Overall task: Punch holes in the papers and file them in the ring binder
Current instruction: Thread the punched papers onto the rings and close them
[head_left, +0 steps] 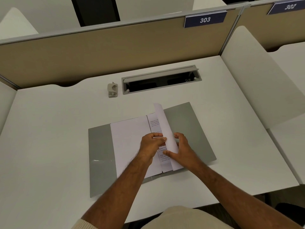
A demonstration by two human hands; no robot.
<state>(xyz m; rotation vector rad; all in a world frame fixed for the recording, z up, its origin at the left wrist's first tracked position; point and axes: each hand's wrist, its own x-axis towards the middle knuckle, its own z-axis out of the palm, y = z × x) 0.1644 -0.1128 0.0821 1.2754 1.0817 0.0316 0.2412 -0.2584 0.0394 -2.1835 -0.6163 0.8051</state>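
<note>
Now left hand (152, 142) pinches curled paper (165, 129) at binder (100, 154) rings, probably threading holes; right hand (180, 146) spread, steadying.

Both bare forearms stretched forward and drawn together, left hand (151, 144) with fingers curled and fingertips pinching the edge of the raised curved white paper sheet (165, 129), right hand (180, 147) just beside it, thumb pressed flat, other fingers loosely bent behind the sheet.
</note>
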